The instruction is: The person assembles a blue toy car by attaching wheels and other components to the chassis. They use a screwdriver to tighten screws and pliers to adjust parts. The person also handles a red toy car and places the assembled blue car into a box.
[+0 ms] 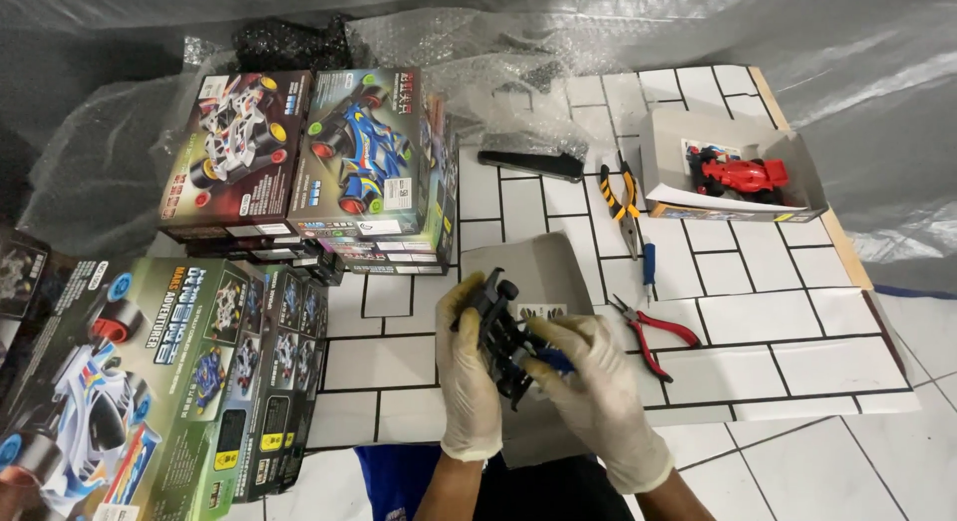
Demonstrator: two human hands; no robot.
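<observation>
Head view: the left hand (469,371) and the right hand (598,396), both in pale gloves, are closed together around a black toy car chassis (503,337), held above a grey card sheet (543,267) on the white tiled mat (738,351). The left fingers wrap the frame from the side with the thumb up near a front wheel; the right hand grips the rear end, where a small blue part (558,361) shows between its fingers. Judgement: the step in hand appears to be fitting or seating a part on the frame. To do it well, the left hand should hold the frame steady by its sides, clear of the wheels, while the right hand presses the part in squarely; work should stay low over the card sheet so that a dropped piece lands in sight. Tools lie near the right hand: red-handled cutters (653,332), a blue screwdriver (649,267) and yellow-handled pliers (623,202). A finished red car (740,174) sits in an open box (807,182) farther back; stacked kit boxes (309,162) stand to the left.
</observation>
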